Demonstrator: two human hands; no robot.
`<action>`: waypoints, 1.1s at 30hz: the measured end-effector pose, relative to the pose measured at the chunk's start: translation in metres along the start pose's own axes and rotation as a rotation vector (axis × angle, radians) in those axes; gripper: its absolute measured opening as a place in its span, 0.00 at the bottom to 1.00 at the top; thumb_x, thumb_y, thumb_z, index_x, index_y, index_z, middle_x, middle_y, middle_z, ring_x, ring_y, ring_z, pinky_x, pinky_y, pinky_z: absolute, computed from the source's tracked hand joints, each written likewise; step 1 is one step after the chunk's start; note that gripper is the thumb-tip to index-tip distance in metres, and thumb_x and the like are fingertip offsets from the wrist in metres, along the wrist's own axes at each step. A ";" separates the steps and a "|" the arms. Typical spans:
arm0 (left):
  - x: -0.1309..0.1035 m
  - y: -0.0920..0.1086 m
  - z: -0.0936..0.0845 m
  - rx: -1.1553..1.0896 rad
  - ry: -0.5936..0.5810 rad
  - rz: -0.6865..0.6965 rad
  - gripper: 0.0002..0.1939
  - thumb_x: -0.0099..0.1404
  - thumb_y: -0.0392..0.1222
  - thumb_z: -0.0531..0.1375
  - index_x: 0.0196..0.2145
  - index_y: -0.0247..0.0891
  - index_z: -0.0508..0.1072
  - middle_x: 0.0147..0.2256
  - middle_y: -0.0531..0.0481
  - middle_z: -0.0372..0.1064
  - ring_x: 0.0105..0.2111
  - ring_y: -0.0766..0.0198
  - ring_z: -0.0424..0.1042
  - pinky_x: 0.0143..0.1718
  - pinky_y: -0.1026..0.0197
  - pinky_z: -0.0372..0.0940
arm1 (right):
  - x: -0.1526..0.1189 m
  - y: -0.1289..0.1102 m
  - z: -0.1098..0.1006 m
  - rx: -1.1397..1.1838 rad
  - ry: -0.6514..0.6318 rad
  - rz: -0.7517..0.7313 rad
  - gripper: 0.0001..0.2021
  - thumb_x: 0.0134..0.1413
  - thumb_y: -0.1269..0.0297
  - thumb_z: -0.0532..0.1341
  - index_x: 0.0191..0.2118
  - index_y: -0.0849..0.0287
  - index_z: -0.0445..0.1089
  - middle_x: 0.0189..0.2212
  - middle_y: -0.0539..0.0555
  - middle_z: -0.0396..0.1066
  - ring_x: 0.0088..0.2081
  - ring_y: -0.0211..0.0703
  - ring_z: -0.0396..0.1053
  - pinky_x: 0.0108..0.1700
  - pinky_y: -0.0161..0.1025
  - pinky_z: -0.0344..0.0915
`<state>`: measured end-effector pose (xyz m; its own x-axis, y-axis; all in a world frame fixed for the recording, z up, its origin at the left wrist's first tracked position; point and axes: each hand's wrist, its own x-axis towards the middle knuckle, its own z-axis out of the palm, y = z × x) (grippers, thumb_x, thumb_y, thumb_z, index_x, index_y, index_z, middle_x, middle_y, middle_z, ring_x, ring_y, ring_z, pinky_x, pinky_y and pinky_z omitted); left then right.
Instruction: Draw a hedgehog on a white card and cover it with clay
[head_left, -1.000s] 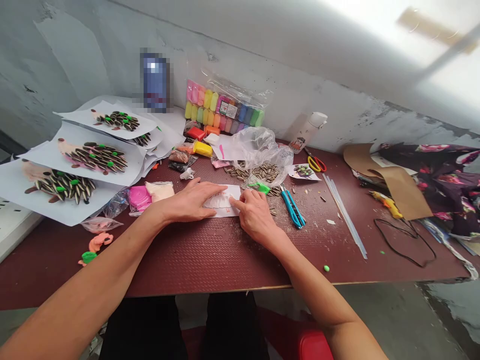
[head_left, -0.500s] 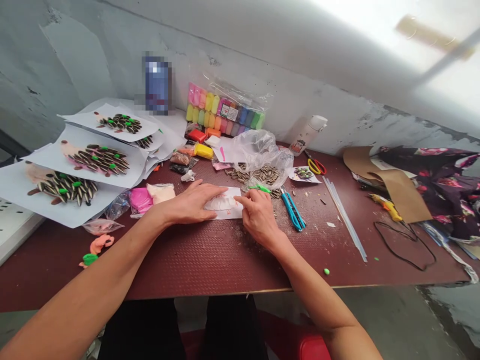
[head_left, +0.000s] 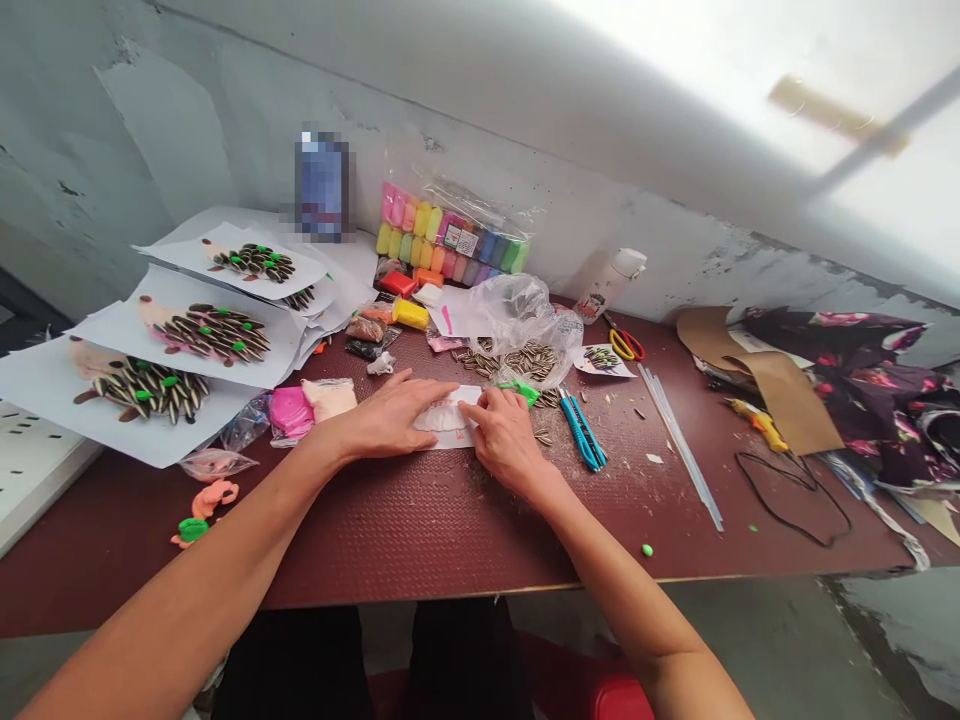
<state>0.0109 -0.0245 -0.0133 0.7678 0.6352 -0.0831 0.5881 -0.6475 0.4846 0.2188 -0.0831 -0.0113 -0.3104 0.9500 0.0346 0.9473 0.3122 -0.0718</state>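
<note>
A small white card [head_left: 468,395] lies on the dark red table, with a flattened whitish clay shape [head_left: 442,417] on it. My left hand [head_left: 394,412] rests at the card's left side, fingers spread, its fingertips at the edges of the clay. On the right, my right hand [head_left: 506,430] has its index finger stretched to the clay's right end, the other fingers curled in. A bright green piece [head_left: 523,390] shows just behind that hand; whether the hand holds it I cannot tell. Sunflower seeds [head_left: 529,360] lie behind, partly under a clear plastic bag [head_left: 517,305].
Sheets with seed hedgehogs [head_left: 210,330] are stacked at the left. Pink clay [head_left: 292,410] lies near my left forearm. To the right are a teal cutter [head_left: 583,430], scissors [head_left: 626,343], clear glue sticks [head_left: 682,450], a bottle [head_left: 611,285] and a glue gun [head_left: 761,425].
My right index finger has shifted slightly left along the clay's right end. The whole view has moved a little, while my left hand stays beside the card.
</note>
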 end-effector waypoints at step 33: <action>0.002 -0.001 0.003 -0.089 0.040 0.000 0.40 0.61 0.42 0.59 0.69 0.40 0.53 0.67 0.43 0.60 0.68 0.54 0.57 0.72 0.46 0.39 | 0.006 -0.013 -0.002 0.078 0.066 0.011 0.15 0.65 0.72 0.55 0.46 0.55 0.78 0.40 0.56 0.69 0.43 0.46 0.61 0.48 0.43 0.51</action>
<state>0.0124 -0.0239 -0.0162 0.7564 0.6523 -0.0491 0.5616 -0.6090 0.5602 0.2052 -0.0814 -0.0079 -0.2921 0.9512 0.0993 0.9407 0.3044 -0.1497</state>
